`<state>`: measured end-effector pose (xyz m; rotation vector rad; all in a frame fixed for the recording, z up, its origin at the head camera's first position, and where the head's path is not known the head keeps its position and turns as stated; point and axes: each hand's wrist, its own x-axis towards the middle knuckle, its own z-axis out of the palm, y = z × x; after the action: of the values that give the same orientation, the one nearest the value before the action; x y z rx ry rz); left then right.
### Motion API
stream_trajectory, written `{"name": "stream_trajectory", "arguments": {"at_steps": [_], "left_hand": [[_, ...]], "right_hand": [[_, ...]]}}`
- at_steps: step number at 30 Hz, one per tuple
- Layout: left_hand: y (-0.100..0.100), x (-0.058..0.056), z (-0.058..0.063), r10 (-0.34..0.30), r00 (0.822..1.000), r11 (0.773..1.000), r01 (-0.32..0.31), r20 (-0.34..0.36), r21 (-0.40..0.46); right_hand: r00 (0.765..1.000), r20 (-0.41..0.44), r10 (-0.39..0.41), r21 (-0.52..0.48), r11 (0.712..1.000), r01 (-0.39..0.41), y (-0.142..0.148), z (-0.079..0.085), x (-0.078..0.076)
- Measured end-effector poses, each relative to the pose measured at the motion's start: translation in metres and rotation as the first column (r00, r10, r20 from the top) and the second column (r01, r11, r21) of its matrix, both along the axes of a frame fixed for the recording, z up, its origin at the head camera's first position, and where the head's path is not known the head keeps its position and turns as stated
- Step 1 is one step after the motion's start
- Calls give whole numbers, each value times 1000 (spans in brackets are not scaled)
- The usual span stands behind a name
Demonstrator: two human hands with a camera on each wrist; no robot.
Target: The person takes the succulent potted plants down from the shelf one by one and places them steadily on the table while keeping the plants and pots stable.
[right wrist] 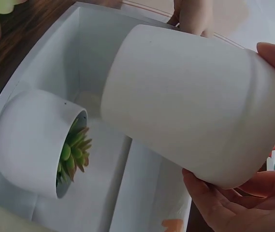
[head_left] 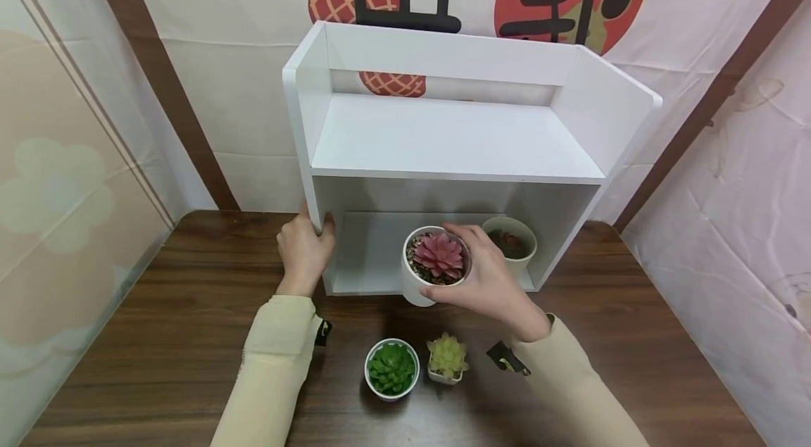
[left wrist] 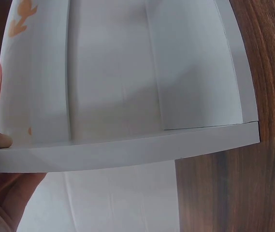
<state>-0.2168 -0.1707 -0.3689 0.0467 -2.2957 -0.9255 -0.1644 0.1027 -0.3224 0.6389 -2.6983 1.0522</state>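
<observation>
My left hand (head_left: 304, 250) grips the front edge of the left side panel of a white two-tier shelf (head_left: 456, 141); in the left wrist view, the thumb and fingers lie on either side of the panel (left wrist: 123, 151). A white round pot (head_left: 416, 286) with a pink succulent (head_left: 438, 255) is held by its rim in my right hand (head_left: 484, 278), just in front of the lower compartment. The right wrist view shows this pot's smooth outside (right wrist: 190, 106) up close. Behind the right hand, another pot (head_left: 519, 264) with a reddish-green succulent stands in the compartment's right end.
A green succulent in a round white pot (head_left: 388, 398) stands on the dark wooden table (head_left: 158, 334), in front of the shelf. Beside it is a pale yellow-green succulent (head_left: 447, 355) in a small pot. A printed cloth (head_left: 253, 81) hangs behind the shelf.
</observation>
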Motion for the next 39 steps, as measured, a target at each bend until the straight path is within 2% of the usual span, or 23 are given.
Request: {"name": "stream_trajectory", "arguments": {"at_steps": [12,24,39], "left_hand": [[0,0,3,6,1000,1000,-6,2,14],[0,0,2,6,1000,1000,-6,1,2],[1,0,0,5,1000,1000,-5,5,12]], "right_hand": [[996,-79,-35,41,998,39,20,-5,9],[993,-75,-87,54,994,91,43,-14,19],[986,-102,-132,68,988,140,67,-36,31]]}}
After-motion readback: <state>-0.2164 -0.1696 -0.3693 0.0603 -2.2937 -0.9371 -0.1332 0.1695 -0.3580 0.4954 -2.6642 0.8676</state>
